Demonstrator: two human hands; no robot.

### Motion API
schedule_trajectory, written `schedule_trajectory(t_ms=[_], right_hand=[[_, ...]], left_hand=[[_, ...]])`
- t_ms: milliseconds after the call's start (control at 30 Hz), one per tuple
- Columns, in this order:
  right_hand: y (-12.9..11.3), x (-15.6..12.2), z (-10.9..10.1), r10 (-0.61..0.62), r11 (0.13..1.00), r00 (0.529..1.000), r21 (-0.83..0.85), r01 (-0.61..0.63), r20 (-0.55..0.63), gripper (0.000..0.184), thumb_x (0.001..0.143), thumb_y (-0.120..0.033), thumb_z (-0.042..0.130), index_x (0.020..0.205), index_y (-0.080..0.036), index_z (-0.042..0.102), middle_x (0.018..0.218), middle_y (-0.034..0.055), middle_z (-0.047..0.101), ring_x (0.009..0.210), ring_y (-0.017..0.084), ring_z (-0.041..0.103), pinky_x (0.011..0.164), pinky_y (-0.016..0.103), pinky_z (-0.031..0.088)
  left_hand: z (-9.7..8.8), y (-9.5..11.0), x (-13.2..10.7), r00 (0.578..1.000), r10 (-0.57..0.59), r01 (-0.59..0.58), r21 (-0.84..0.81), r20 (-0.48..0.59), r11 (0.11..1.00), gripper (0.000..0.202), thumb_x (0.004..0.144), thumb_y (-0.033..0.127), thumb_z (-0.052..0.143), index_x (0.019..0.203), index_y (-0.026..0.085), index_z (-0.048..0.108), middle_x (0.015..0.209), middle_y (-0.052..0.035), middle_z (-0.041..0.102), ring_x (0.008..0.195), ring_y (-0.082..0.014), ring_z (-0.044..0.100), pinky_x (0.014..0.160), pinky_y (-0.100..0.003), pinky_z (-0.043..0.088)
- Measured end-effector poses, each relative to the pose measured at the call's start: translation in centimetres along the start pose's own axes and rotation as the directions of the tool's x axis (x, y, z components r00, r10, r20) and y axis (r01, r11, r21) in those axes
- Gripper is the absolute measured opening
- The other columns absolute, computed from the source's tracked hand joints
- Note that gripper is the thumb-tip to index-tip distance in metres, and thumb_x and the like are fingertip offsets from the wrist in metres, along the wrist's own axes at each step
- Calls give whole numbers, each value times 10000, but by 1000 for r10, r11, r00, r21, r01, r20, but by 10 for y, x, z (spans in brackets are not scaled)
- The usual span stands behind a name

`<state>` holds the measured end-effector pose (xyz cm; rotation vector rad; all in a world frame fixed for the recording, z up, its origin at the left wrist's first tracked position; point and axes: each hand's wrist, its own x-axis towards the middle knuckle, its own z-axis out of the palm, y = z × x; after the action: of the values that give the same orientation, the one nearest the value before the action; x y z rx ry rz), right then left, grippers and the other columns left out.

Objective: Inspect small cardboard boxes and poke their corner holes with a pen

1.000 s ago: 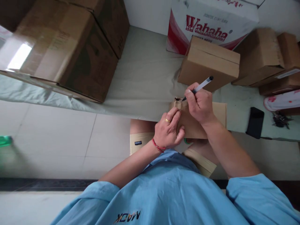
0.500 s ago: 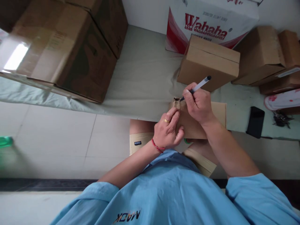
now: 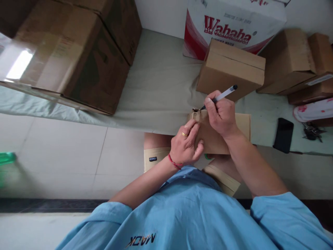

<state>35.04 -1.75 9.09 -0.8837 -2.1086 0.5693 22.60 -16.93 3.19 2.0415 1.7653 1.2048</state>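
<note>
In my right hand [image 3: 221, 113] is a pen [image 3: 227, 93] with a clear barrel and a black end, gripped for writing. Its tip points down-left at the dark, ragged top of a small folded cardboard piece [image 3: 196, 115]. My left hand [image 3: 184, 144], with a ring and a red bracelet, presses closed fingers on that piece, whose lower part is hidden under them. Beneath both hands lies a flat brown cardboard sheet [image 3: 215, 142], partly over my lap and partly on the cloth-covered surface [image 3: 156, 86].
Large taped boxes [image 3: 85, 55] stand at left. A small brown box [image 3: 231, 67] sits just beyond my right hand, before a white and red carton [image 3: 234, 21]. More boxes [image 3: 288, 59], a black phone [image 3: 283, 135] and keys [image 3: 313, 132] are at right.
My right hand and the pen have shifted slightly right, with the pen tip a little farther from the folded piece's middle. My left hand stays in place.
</note>
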Motion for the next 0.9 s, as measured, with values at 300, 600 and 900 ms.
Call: schedule_trajectory(t_ms=[300, 600, 900], right_hand=[[-3, -1, -2, -13, 999, 1000, 40, 14, -17, 432, 1143, -498, 455, 826, -237, 587, 796, 25, 667, 690, 153, 621, 695, 319, 470], [-8, 0, -5, -1, 994, 990, 105, -14, 138, 470, 1138, -570, 446, 848, -237, 607, 728, 0, 635, 630, 139, 565, 657, 308, 450], [-7, 0, -4, -27, 993, 984, 119, 6, 178, 460, 1131, -580, 461, 885, -231, 631, 715, -6, 644, 618, 134, 567, 644, 292, 426]], left_hand=[[0, 0, 0, 1000, 8, -8, -4, -1, 1000, 575, 1004, 319, 545, 1556, 166, 491, 1513, -200, 623, 1333, -325, 686, 1029, -418, 634], [1, -1, 0, 1000, 15, -15, -15, -20, 1000, 582, 997, 316, 551, 1555, 165, 484, 1506, -206, 629, 1305, -325, 703, 1010, -419, 640], [2, -1, -1, 1000, -2, 2, -9, -4, 1000, 587, 984, 323, 544, 1548, 166, 503, 1513, -200, 624, 1307, -318, 700, 973, -402, 646]])
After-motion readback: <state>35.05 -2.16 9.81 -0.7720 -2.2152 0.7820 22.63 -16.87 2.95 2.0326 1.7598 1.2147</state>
